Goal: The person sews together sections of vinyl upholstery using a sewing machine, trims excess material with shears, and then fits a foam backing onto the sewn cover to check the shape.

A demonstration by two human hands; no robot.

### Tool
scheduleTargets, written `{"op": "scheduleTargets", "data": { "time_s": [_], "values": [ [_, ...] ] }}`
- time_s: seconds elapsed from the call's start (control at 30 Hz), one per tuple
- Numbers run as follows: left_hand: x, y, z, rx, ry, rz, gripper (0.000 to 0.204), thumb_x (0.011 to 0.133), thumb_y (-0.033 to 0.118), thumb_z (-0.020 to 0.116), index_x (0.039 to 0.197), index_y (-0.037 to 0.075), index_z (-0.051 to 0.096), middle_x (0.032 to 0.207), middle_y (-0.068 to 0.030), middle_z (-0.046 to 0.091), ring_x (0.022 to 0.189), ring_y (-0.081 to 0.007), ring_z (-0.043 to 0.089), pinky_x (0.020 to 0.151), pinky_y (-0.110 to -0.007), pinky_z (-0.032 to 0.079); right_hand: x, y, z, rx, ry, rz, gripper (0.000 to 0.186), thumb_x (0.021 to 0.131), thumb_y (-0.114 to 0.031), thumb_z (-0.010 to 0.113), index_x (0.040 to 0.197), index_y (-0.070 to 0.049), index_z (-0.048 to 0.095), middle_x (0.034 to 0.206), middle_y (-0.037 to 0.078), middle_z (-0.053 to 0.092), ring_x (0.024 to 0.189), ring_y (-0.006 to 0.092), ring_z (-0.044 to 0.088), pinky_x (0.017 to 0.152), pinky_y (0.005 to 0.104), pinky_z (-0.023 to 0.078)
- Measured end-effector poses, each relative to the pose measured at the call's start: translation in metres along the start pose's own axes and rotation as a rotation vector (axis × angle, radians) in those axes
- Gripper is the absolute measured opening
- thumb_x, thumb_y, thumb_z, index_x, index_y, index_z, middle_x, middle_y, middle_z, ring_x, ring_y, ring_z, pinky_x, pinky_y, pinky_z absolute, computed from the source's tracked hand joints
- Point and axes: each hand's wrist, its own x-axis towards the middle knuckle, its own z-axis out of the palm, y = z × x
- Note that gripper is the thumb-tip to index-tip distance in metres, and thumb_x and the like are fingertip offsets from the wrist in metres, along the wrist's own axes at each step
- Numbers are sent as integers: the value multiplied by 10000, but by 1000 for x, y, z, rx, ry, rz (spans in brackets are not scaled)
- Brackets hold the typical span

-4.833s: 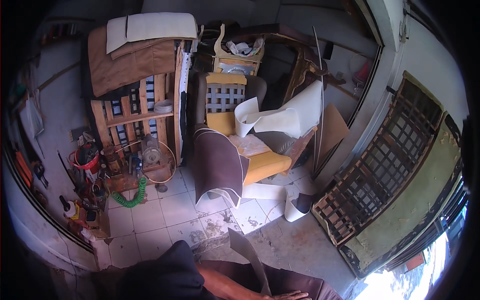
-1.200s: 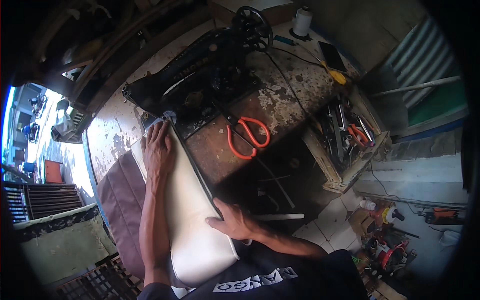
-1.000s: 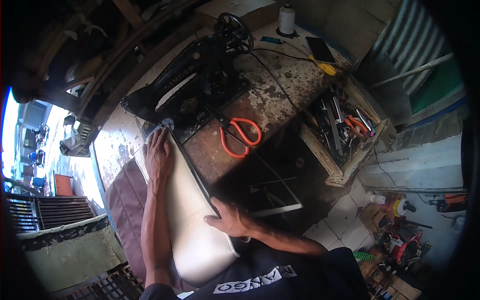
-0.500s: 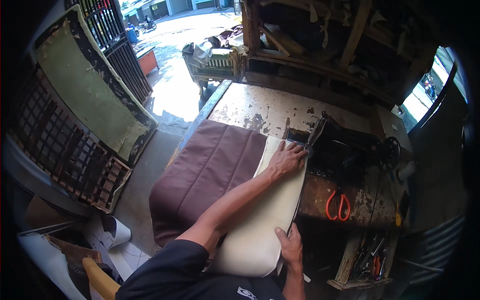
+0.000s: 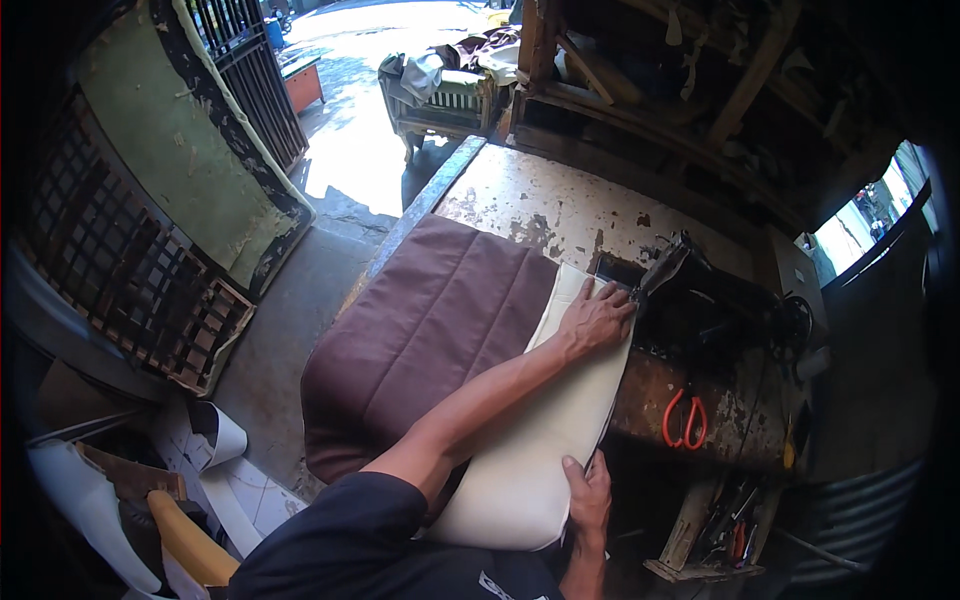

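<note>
A cream vinyl panel (image 5: 520,470), joined along its left side to a quilted maroon cover (image 5: 430,310), lies across the sewing table. Its far right edge meets the needle end of a dark sewing machine (image 5: 660,275). My left hand (image 5: 598,318) rests flat on the cream panel close beside the machine's needle, fingers stretched forward. Nearer to me, my right hand (image 5: 590,495) grips the panel's right edge, thumb on top and fingers partly hidden underneath. The seam under the machine is too dark to make out.
A tool with red-orange looped handles (image 5: 685,420) lies right of the panel on the worn table (image 5: 530,190). Below the tabletop juts an open wooden drawer (image 5: 700,530) of hand tools. An old green padded frame (image 5: 170,150) leans at left. White scraps (image 5: 225,440) lie at lower left.
The whole view has shifted slightly, with the table and hands appearing a little farther right. Both hands keep nearly the same places on the cream panel.
</note>
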Motion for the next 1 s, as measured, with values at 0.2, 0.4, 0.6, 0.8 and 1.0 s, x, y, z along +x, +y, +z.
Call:
{"op": "scheduleTargets", "data": {
  "time_s": [0.2, 0.4, 0.6, 0.8, 1.0],
  "values": [
    [3, -1, -7, -15, -95, -48, 480, 1011, 339, 552, 1473, 215, 580, 1524, -50, 559, 1518, -289, 417, 1233, -647, 277, 5, 0, -3, 18, -7, 23, 392, 997, -243, 703, 1270, 24, 616, 1162, 146, 731, 1065, 208, 678, 967, 352, 518],
    [-1, 4, -13, 8, -142, -61, 517, 1009, 309, 552, 1513, 196, 543, 1591, -70, 507, 1540, -300, 383, 1269, -614, 223, 3, 6, -3, 44, -24, -6, 437, 1001, -301, 706, 1287, 18, 616, 1161, 168, 727, 1058, 249, 695, 961, 373, 524],
    [2, 3, -22, 18, -195, -65, 548, 1022, 321, 538, 1557, 206, 505, 1626, -73, 465, 1561, -332, 341, 1277, -616, 194, 5, 1, -6, 1, -64, 46, 459, 1005, -348, 700, 1276, 13, 614, 1149, 214, 718, 1068, 333, 707, 951, 410, 532],
    [0, 11, -27, 15, -237, -85, 569, 1035, 385, 532, 1572, 200, 493, 1635, -93, 450, 1576, -335, 308, 1289, -606, 154, 5, -20, -21, -145, -112, 26, 437, 1002, -363, 695, 1233, -4, 602, 1096, 247, 725, 1045, 450, 714, 892, 475, 559],
    [-2, 13, -22, 23, -208, -100, 572, 1036, 392, 538, 1575, 206, 492, 1633, -86, 454, 1575, -330, 312, 1289, -605, 160, 14, -45, -40, -233, -169, 110, 410, 990, -373, 707, 1175, -17, 622, 1022, 226, 739, 994, 460, 724, 834, 473, 579]
  ]
}}
